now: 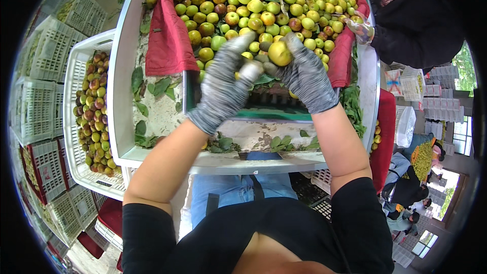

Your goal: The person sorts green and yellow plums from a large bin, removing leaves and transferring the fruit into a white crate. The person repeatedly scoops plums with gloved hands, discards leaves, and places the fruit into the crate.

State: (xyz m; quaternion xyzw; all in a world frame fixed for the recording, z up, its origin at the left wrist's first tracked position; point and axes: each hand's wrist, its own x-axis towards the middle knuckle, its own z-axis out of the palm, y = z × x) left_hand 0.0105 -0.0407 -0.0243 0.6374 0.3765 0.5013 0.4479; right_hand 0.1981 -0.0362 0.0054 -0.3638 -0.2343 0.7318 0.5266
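My right hand [306, 74], in a grey knitted glove, holds a yellow-green jujube [280, 53] between thumb and fingers. To its left is my left hand [226, 80], in a matching glove and blurred, its thumb and fingers apart with nothing visible held. Both hands are over the near edge of a heap of green and red-brown mottled jujubes [255, 5]. Red quilted cloth [167, 42] lines the heap's sides. Below my hands a dark opening with a green rim [274, 115] is partly hidden by them.
The white sorting table [243, 131] has raised edges and scattered leaves [161, 87]. A white plastic crate [70, 121] of redder jujubes stands left. At the right edge, another person's gloved hand [361, 30] touches the cloth. Stacked crates [42, 102] line the left side.
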